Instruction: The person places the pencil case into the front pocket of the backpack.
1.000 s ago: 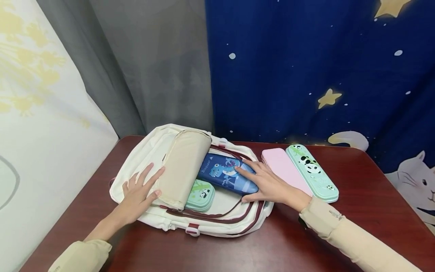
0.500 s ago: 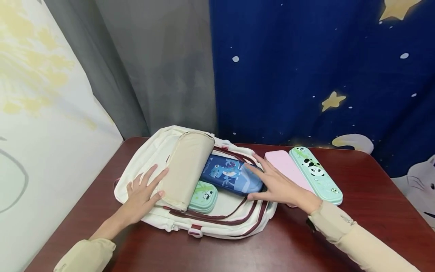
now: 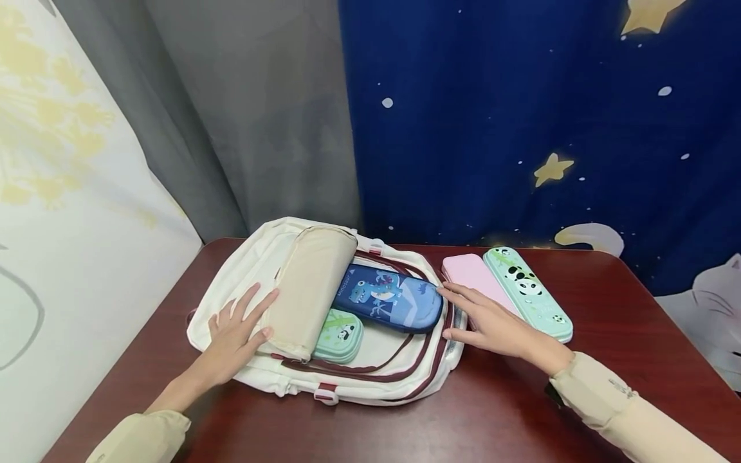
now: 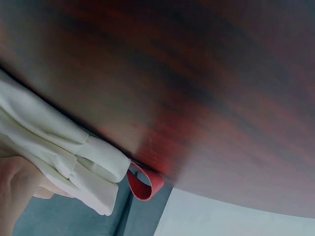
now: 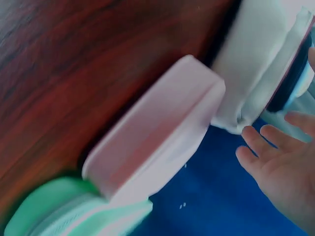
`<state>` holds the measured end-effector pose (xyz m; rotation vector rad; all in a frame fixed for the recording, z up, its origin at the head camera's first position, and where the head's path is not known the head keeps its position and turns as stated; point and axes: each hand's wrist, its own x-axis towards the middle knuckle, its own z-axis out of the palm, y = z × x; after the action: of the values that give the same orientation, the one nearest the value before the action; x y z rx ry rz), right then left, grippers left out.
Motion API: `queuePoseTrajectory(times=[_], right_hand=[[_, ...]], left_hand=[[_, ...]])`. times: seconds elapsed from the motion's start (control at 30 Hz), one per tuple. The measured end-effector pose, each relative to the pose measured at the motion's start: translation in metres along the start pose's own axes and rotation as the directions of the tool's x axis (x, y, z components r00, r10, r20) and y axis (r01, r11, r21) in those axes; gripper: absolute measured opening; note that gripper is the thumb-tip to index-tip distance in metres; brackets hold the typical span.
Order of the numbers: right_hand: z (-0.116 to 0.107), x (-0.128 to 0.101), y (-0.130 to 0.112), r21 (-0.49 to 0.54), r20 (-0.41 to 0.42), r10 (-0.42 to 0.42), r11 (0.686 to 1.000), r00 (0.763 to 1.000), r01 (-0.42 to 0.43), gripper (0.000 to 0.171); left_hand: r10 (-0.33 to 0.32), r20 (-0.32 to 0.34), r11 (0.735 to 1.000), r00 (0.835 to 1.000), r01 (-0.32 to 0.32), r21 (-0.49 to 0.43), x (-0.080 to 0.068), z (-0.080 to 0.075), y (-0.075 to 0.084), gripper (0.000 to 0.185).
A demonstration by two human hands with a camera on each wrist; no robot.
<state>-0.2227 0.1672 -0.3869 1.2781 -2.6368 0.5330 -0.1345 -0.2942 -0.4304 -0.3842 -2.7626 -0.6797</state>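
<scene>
A white backpack [image 3: 246,263] with dark red trim lies flat on the table. Its beige front flap [image 3: 312,289] is folded back. Fingers spread, my left hand [image 3: 234,337] rests on the bag at the flap's left side. A blue dinosaur pencil case [image 3: 382,299] lies partly under the flap, its right end sticking out. Below it, a mint green panda pencil case [image 3: 340,335] also shows from under the flap. My right hand [image 3: 492,318] is just past the blue case's right end, fingers extended, fingertips close to its edge and holding nothing.
Right of the bag, a pink pencil case [image 3: 471,273] and a second green panda pencil case [image 3: 529,292] lie side by side on the dark red table [image 3: 596,302]. Curtains [image 3: 440,128] hang behind. The left wrist view shows a red loop [image 4: 142,189] on the bag.
My right hand has let go of the blue pencil case and drawn back to the right, uncovering its end. The left hand stays at the flap. The view has shifted slightly.
</scene>
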Motion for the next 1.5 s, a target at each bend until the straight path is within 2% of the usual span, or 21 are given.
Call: queuePoseTrajectory(times=[0.17, 0.3, 0.53, 0.73, 1.03, 1.27, 1.5], right_hand=[[0.011, 0.01, -0.002, -0.001, -0.058, -0.012, 1.0, 0.998, 0.012, 0.073], [0.017, 0.017, -0.004, 0.029, -0.071, -0.01, 1.0, 0.997, 0.012, 0.071], [0.024, 0.027, -0.008, 0.047, -0.033, 0.006, 0.999, 0.999, -0.004, 0.071], [0.027, 0.043, -0.009, 0.059, -0.023, -0.042, 0.997, 0.999, 0.043, 0.071], [0.032, 0.06, -0.01, 0.061, 0.063, -0.04, 0.997, 0.997, 0.037, 0.07], [0.032, 0.062, -0.007, 0.03, 0.064, -0.026, 0.999, 0.998, 0.024, 0.069], [0.041, 0.073, -0.014, 0.051, 0.071, -0.012, 0.999, 0.997, 0.008, 0.07]], left_hand=[[0.0, -0.004, 1.0, 1.0, 0.0, 0.006, 0.0, 0.001, -0.002, 0.06], [0.002, -0.006, 1.0, 1.0, -0.002, 0.006, -0.002, 0.001, -0.002, 0.059], [-0.001, -0.001, 1.0, 1.0, 0.001, -0.001, -0.001, 0.001, -0.001, 0.06], [-0.001, -0.007, 1.0, 1.0, 0.001, 0.005, -0.002, -0.001, -0.003, 0.06], [-0.001, -0.006, 1.0, 1.0, 0.001, 0.004, -0.002, 0.0, -0.001, 0.06], [0.006, -0.006, 1.0, 1.0, -0.006, -0.001, 0.0, 0.002, 0.0, 0.06], [0.004, -0.007, 1.0, 1.0, -0.004, -0.002, -0.002, 0.002, -0.001, 0.061]])
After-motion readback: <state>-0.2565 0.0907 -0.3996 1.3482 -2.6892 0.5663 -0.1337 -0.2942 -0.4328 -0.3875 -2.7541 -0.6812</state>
